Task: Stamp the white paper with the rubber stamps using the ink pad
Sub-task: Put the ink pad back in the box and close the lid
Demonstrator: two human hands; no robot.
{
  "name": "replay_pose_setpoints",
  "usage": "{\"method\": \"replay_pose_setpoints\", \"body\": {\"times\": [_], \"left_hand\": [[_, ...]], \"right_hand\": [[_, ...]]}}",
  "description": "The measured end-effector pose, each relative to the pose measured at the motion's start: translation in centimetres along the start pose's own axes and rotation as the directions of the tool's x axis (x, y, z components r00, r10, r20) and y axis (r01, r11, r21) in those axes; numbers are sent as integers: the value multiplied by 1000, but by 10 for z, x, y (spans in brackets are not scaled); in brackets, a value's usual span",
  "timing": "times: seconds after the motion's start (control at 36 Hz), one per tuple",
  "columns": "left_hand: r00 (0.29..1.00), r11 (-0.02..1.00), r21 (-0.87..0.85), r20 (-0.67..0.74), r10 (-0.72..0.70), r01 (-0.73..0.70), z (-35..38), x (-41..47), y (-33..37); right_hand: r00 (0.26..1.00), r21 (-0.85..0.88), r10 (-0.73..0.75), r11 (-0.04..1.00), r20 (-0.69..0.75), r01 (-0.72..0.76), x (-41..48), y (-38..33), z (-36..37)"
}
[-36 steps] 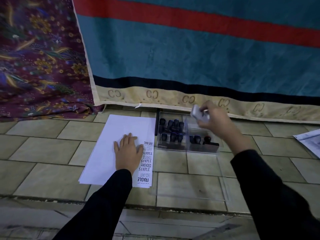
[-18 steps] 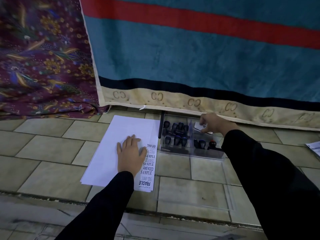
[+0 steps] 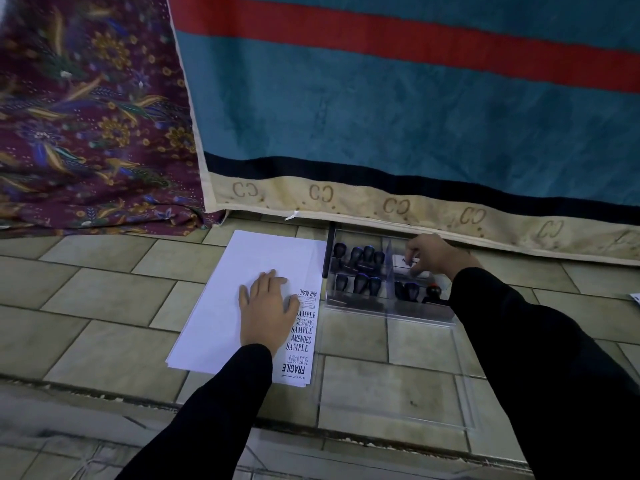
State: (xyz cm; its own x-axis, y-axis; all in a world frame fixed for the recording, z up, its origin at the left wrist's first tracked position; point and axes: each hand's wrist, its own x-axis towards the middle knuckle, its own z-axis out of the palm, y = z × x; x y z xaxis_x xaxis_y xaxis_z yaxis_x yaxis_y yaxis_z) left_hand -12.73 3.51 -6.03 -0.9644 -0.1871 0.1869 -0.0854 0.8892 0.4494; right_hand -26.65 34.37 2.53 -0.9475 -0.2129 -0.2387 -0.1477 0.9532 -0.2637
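A stack of white paper (image 3: 239, 282) lies on the tiled floor, with black stamped words such as SAMPLE and FRAGILE along its right edge. My left hand (image 3: 266, 308) rests flat on it, fingers apart. To the right stands a clear plastic box (image 3: 388, 310) with several black-handled rubber stamps (image 3: 360, 268) in its compartments. My right hand (image 3: 431, 254) reaches into the box's back right compartment and pinches a white labelled stamp (image 3: 410, 265) that rests low in the box. The ink pad is not clearly visible.
The box's clear lid (image 3: 398, 372) lies open flat on the tiles toward me. A teal blanket with a red stripe (image 3: 398, 116) hangs right behind the box, and a floral maroon cloth (image 3: 86, 116) hangs at the left. A paper corner (image 3: 635, 297) shows at the right edge.
My right hand carried the white stamp from above the box down into its back right compartment. My left hand has stayed flat on the paper.
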Motion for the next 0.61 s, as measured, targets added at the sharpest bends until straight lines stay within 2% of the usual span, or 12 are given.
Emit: {"method": "replay_pose_setpoints", "body": {"times": [0.11, 0.25, 0.36, 0.42, 0.5, 0.53, 0.56, 0.61], "left_hand": [[1000, 1000, -8, 1, 2, -2, -2, -1, 1], [1000, 996, -86, -5, -2, 2, -1, 0, -2], [994, 944, -319, -41, -104, 86, -7, 3, -2], [978, 855, -479, 40, -206, 200, -13, 7, -2], [935, 632, -690, 230, -271, 353, -28, 16, -3], [931, 602, -712, 246, -269, 362, -33, 18, -3], [937, 610, -712, 227, -267, 347, -38, 19, -1], [967, 715, -657, 96, -235, 239, -47, 19, 5]], "right_hand": [[1000, 52, -14, 999, -5, 14, -3, 1, -1], [1000, 26, -25, 999, 4, 25, -13, -7, -7], [973, 130, -19, 990, -230, 50, -38, -12, -14], [949, 219, 57, 976, -310, 12, -55, -12, -13], [952, 244, 168, 964, -256, -104, -85, -13, -8], [958, 218, 186, 966, -216, -138, -95, -13, -6], [966, 209, 205, 963, -156, -171, -105, -12, -3], [969, 179, 246, 954, -5, -241, -122, -8, 5]]}}
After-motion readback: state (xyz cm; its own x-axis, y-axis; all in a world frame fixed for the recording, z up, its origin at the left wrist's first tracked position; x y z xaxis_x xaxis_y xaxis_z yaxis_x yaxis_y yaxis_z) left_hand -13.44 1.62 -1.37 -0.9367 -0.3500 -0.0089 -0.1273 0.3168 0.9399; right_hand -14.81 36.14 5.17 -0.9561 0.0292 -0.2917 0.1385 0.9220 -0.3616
